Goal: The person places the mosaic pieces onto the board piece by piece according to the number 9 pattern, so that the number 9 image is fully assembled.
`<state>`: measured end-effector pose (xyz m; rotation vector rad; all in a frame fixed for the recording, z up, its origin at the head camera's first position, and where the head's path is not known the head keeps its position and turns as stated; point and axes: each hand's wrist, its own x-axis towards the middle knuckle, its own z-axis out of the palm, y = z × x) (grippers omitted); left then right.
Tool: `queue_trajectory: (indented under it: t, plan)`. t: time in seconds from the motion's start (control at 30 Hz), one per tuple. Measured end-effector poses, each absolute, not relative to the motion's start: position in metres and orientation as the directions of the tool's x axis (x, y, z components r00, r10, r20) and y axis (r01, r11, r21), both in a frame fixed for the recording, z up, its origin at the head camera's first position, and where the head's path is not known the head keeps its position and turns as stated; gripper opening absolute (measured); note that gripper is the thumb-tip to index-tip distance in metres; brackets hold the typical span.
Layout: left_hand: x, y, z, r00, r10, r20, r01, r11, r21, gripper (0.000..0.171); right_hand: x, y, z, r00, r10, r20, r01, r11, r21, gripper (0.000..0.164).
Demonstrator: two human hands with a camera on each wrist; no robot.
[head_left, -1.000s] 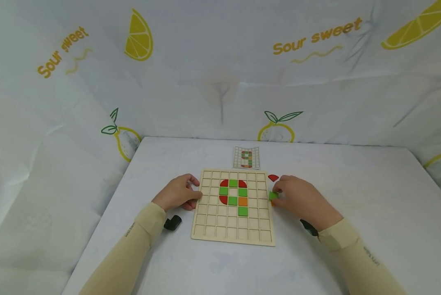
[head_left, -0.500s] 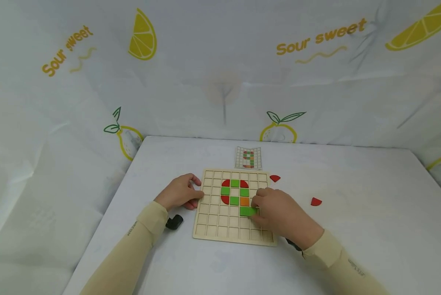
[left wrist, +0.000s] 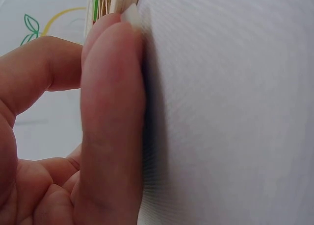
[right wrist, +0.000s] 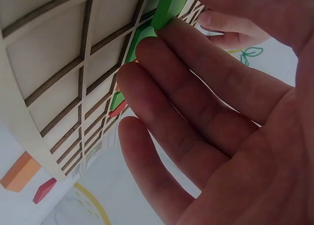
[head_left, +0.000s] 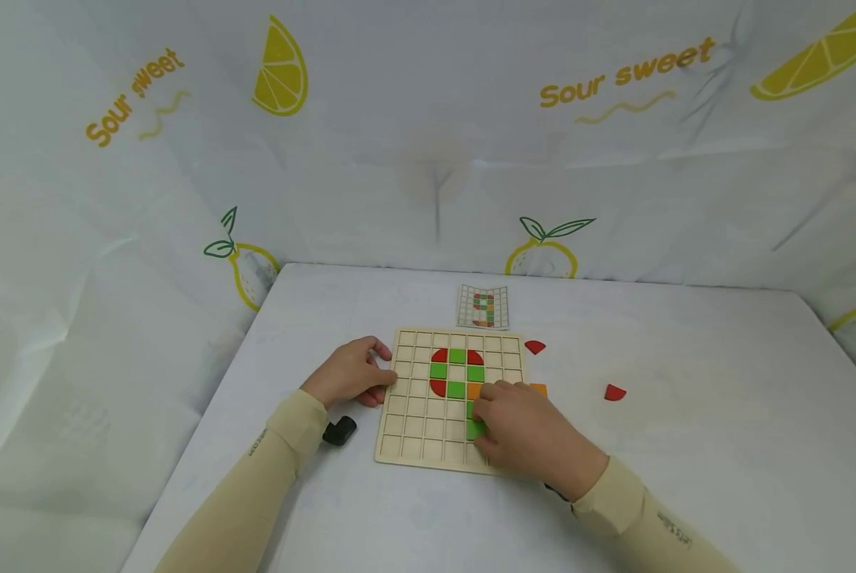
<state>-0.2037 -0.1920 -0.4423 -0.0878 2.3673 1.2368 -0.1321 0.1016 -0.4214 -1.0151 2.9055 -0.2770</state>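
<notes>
In the head view, a pale wooden grid board (head_left: 414,430) bears red quarter-round, green and orange tiles in a 9-like shape. My right hand (head_left: 524,426) is over its right half and pinches a green square tile (head_left: 474,430), just below another green tile (head_left: 470,411). The right wrist view shows the held green tile (right wrist: 169,9) tilted at the fingertips, close over the grid. My left hand (head_left: 349,374) is at the board's left edge, thumb and fingertips against the rim. In the left wrist view, the left fingertips meet the board's wooden edge (left wrist: 123,0).
A small pattern card (head_left: 482,307) lies behind the board. To the right are an orange tile (head_left: 538,390) and two red quarter-round tiles, one near the board (head_left: 535,347) and another red quarter-round tile (head_left: 615,392) farther off. A black object (head_left: 340,430) sits by the left wrist.
My right hand has brought a green tile from right of the board leftward over it, then down below the lowest green tile. The left hand stays at the board's edge.
</notes>
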Motion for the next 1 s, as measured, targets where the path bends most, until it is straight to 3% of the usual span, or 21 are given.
queue_trajectory:
  t: [1.0]
  plan:
    - [-0.2055, -0.1918, -0.4432, -0.886, 0.152, -0.438, -0.273, 0.593, 0.758, 0.036, -0.1304, 0.0978, -0.4243, -0.803, -0.596, 0.011, -0.589, 0.79, -0.171, 0.01]
